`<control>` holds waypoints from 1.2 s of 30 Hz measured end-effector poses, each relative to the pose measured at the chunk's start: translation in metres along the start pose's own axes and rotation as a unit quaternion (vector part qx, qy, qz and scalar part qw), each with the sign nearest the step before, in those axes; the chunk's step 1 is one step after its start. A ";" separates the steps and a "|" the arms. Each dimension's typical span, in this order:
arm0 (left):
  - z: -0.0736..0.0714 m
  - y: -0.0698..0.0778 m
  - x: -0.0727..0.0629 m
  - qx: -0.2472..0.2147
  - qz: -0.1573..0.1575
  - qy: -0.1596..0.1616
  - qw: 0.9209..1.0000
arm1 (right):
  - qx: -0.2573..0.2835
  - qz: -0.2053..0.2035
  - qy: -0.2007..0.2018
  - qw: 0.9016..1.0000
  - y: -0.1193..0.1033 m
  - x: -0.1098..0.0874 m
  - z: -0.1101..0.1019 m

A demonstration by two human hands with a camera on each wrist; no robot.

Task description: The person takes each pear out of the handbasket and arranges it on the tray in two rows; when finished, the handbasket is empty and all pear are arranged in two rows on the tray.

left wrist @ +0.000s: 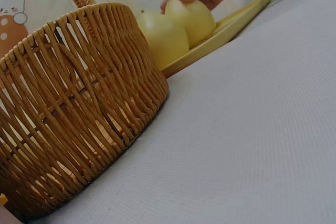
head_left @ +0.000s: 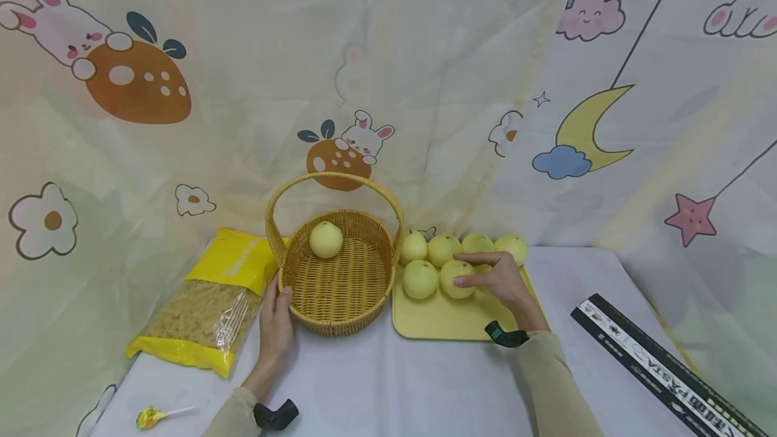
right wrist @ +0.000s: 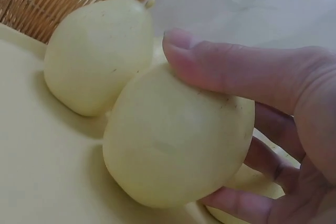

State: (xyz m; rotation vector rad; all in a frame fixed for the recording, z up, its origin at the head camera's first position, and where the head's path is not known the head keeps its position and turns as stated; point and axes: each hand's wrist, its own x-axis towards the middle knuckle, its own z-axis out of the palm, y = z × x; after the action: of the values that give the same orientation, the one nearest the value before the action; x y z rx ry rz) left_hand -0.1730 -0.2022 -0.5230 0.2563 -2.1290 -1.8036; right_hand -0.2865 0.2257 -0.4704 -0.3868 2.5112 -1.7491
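My right hand (head_left: 500, 285) holds a pale yellow round fruit (right wrist: 176, 140), thumb on top and fingers beneath. This fruit is in the front row on a yellow tray (head_left: 437, 328), beside another pale fruit (head_left: 420, 280); several more line the back. To the left stands a wicker basket (head_left: 340, 319) with a tall arched handle, one pale fruit (head_left: 326, 240) inside it. My left hand (head_left: 276, 329) touches the basket's left outer wall, with its fingers fairly straight. In the left wrist view the basket's wall hides most of that side.
A yellow bag of pasta (head_left: 197, 309) lies left of the basket. Near the front left is a wrapped lollipop (head_left: 150, 417). A long black pasta box (head_left: 662, 363) lies at the right. Behind the white table (head_left: 388, 390) hangs a printed curtain (head_left: 243, 86).
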 end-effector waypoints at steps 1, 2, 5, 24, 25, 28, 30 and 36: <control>0.000 0.000 0.000 0.001 0.000 0.000 1.000 | -0.001 0.000 0.000 1.000 0.001 0.000 0.001; 0.000 0.001 0.000 0.000 0.000 0.000 1.000 | -0.002 0.001 0.000 1.000 0.001 0.000 0.001; 0.000 0.002 0.000 -0.001 0.000 -0.002 1.000 | -0.004 0.002 0.001 1.000 0.002 0.001 0.002; 0.000 0.002 -0.001 -0.001 0.000 0.001 1.000 | -0.039 -0.047 -0.020 0.998 -0.008 -0.002 -0.001; 0.000 0.002 -0.001 -0.002 0.000 0.001 1.000 | -0.043 -0.047 -0.020 0.998 -0.009 -0.002 -0.001; 0.000 0.002 -0.002 -0.004 -0.002 -0.002 1.000 | -0.051 -0.047 -0.023 0.997 -0.011 -0.003 0.000; 0.000 0.002 -0.002 -0.004 -0.003 -0.004 1.000 | -0.058 -0.048 -0.028 0.997 -0.012 -0.005 -0.001; 0.000 0.002 -0.002 -0.008 0.000 -0.006 1.000 | -0.064 -0.057 -0.035 0.996 -0.015 -0.007 -0.002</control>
State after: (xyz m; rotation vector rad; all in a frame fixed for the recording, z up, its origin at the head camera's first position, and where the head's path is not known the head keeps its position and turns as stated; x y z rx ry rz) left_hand -0.1712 -0.2010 -0.5210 0.2426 -2.1215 -1.8274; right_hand -0.2779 0.2239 -0.4569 -0.5990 2.6065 -1.5824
